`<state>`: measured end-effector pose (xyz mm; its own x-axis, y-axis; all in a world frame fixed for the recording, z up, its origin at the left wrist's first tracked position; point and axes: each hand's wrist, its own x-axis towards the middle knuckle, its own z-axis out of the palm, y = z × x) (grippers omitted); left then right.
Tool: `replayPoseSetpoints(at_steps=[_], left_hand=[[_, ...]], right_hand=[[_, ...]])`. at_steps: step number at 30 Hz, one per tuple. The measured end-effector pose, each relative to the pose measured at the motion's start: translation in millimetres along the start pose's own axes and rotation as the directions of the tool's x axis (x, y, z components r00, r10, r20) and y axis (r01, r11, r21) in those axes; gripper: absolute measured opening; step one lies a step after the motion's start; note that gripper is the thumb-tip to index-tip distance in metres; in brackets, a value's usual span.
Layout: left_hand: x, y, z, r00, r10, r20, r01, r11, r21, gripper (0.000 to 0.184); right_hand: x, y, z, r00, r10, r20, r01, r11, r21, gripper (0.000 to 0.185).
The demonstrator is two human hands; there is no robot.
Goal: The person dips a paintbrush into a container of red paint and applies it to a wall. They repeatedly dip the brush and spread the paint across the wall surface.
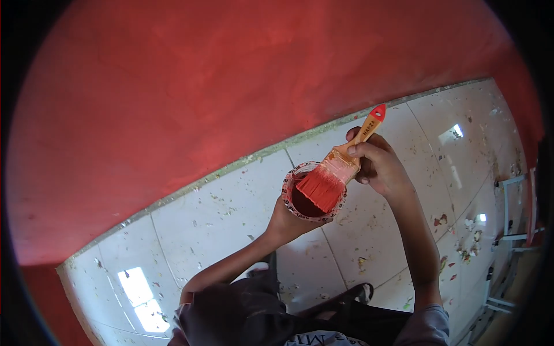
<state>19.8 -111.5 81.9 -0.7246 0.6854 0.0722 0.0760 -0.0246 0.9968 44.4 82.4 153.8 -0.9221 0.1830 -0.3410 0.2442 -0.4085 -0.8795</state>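
My right hand (378, 161) grips a wide paintbrush (346, 161) by its wooden handle, which ends in a red tip. Red paint coats the bristles, and they hang over the mouth of a paint cup (287, 198) with a printed rim. Dark red paint shows inside the cup. Around the cup's lower side, my left hand (288, 222) is wrapped, its fingers mostly hidden behind it. Whether the bristle tips touch the paint or the rim, I cannot tell.
A red wall (173, 104) rises ahead, meeting the white tiled floor (202, 230) along a rough grey edge. Paint flakes and debris (470, 245) are scattered over the tiles. At the right stands a pale metal frame (508, 202). My sandalled foot (363, 291) is below.
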Motion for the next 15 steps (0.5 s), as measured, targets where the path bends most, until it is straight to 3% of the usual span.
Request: replayPoseSetpoints(at_steps=[4, 5, 7, 9, 11, 12, 15], left_hand=[[8, -2, -17, 0.996, -0.088, 0.003, 0.087, 0.995, 0.054, 0.075], [13, 4, -22, 0.996, -0.088, 0.006, 0.088, 0.995, 0.035, 0.075], [24, 19, -33, 0.993, -0.109, 0.037, 0.107, 0.993, 0.055, 0.073], [35, 42, -44, 0.999, 0.002, 0.033, -0.007, 0.985, 0.172, 0.065], [43, 59, -47, 0.994, 0.111, 0.02, -0.113, 0.978, 0.175, 0.054], [45, 74, -48, 0.998, 0.002, 0.07, -0.012, 0.989, 0.148, 0.05], [49, 76, -55, 0.994, -0.048, 0.099, 0.03, 0.984, 0.173, 0.052]], right_hand=[[23, 0, 10, 0.998, 0.042, -0.052, -0.025, 0.954, 0.3, 0.024], [33, -2, 5, 0.999, 0.026, 0.03, -0.035, 0.931, 0.364, 0.016], [40, -10, 11, 0.99, -0.106, 0.094, 0.033, 0.816, 0.578, 0.009], [49, -11, 3, 0.94, -0.293, 0.176, 0.084, 0.697, 0.712, 0.003], [42, -7, -2, 0.902, -0.414, 0.126, 0.157, 0.584, 0.797, 0.005], [38, -3, -6, 0.877, -0.471, 0.094, 0.19, 0.522, 0.832, 0.005], [24, 26, -26, 0.878, -0.467, -0.105, 0.318, 0.406, 0.857, 0.008]])
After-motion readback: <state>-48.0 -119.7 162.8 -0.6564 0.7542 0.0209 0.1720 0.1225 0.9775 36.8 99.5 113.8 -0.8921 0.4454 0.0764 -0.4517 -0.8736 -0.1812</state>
